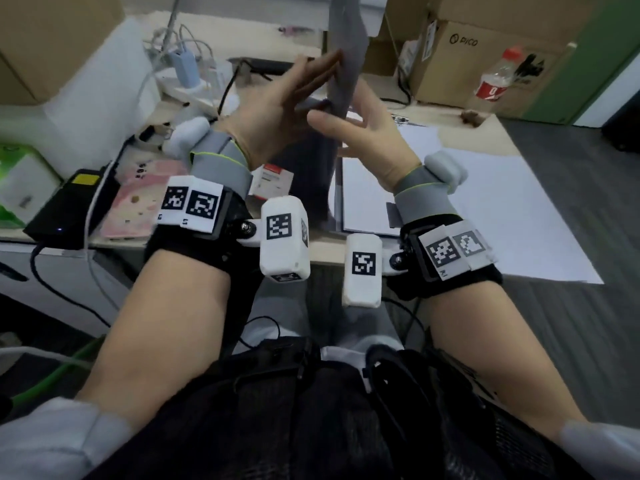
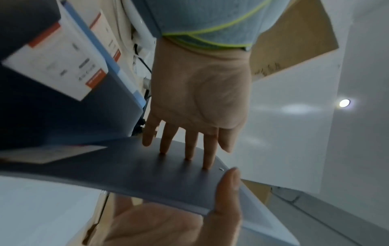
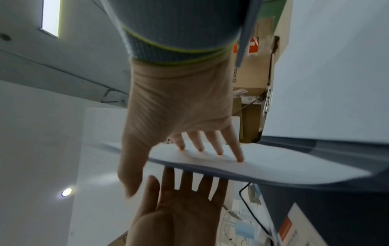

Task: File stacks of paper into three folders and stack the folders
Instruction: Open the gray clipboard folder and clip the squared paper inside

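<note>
A grey-blue folder cover (image 1: 346, 46) stands upright between my two raised hands. My left hand (image 1: 311, 84) lays straight fingers (image 2: 187, 149) on its dark outer face (image 2: 147, 179). From the other side, my right hand (image 1: 346, 123) presses its fingertips (image 3: 219, 149) on the pale inner face (image 3: 263, 166), and its thumb (image 2: 227, 191) lies by the cover's near edge. The rest of this folder lies open on the desk with white paper (image 1: 367, 202) in it. Left of it lies a dark folder (image 2: 52, 116) with a white and orange label (image 2: 56, 66).
Loose white sheets (image 1: 502, 209) cover the desk's right part and overhang its edge. Behind stand a cardboard box (image 1: 478, 57), a plastic bottle (image 1: 495, 81) and a power strip with plugs (image 1: 194, 81). A black device (image 1: 65, 206) and a pink booklet (image 1: 138, 202) lie at left.
</note>
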The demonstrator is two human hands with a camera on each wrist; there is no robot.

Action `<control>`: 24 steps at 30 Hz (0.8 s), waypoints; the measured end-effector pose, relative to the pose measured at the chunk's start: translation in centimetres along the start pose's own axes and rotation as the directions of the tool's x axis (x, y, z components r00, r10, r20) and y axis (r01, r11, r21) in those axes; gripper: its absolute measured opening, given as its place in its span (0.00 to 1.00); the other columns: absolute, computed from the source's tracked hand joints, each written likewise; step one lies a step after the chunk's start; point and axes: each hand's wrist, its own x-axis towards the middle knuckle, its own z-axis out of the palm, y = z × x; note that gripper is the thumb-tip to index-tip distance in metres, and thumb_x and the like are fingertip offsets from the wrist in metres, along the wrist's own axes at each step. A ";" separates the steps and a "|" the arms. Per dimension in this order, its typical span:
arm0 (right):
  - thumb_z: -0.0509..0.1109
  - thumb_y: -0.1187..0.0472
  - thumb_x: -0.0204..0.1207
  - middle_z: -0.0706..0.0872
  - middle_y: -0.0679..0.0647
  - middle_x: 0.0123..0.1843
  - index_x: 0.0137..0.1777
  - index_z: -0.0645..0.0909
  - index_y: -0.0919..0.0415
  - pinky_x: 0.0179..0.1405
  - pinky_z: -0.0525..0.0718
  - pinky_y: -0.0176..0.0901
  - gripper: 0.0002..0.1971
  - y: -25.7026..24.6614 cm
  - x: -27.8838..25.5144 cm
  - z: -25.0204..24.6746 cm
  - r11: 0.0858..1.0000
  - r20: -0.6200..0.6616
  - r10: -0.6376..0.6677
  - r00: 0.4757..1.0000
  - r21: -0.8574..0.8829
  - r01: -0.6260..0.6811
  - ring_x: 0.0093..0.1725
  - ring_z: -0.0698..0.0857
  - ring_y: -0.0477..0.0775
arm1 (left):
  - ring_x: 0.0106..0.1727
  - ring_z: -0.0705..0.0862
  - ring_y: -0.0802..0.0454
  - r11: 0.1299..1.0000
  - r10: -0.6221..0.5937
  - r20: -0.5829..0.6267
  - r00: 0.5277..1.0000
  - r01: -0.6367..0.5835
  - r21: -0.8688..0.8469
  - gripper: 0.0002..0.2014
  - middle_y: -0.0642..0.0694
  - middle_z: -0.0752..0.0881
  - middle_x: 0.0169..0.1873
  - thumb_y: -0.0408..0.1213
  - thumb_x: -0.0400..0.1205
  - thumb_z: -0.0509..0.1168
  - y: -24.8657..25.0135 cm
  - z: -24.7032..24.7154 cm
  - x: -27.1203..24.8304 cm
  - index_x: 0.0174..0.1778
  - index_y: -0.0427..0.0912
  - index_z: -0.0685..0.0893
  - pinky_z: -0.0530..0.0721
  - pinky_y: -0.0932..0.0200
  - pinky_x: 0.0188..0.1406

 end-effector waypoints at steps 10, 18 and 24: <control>0.64 0.70 0.71 0.85 0.47 0.45 0.69 0.74 0.68 0.48 0.88 0.50 0.24 2.0 -3.7 -6.3 0.985 -0.753 -0.035 0.657 0.086 0.151 0.42 0.83 0.42 | 0.59 0.76 0.60 0.950 -0.119 -0.042 0.992 0.126 0.284 0.15 0.49 0.79 0.65 0.33 0.87 0.54 -4.4 5.7 4.6 0.67 0.46 0.77 0.75 0.78 0.44; 0.65 0.73 0.69 0.84 0.56 0.47 0.63 0.80 0.52 0.30 0.83 0.41 0.24 6.5 -6.1 -10.1 0.880 -0.777 0.337 0.532 0.461 0.115 0.41 0.80 0.56 | 0.63 0.82 0.46 0.853 -0.321 -0.394 0.862 0.443 0.275 0.31 0.40 0.79 0.68 0.32 0.73 0.72 -8.9 6.1 6.7 0.73 0.43 0.72 0.82 0.54 0.63; 0.64 0.76 0.69 0.82 0.56 0.38 0.62 0.81 0.59 0.31 0.83 0.43 0.22 10.5 -7.3 -11.0 0.753 -0.706 0.604 0.369 0.657 0.024 0.36 0.78 0.54 | 0.36 0.86 0.53 0.872 -0.389 -0.555 0.736 0.488 0.036 0.36 0.40 0.84 0.49 0.31 0.68 0.75 -10.1 4.8 6.9 0.72 0.33 0.71 0.86 0.63 0.29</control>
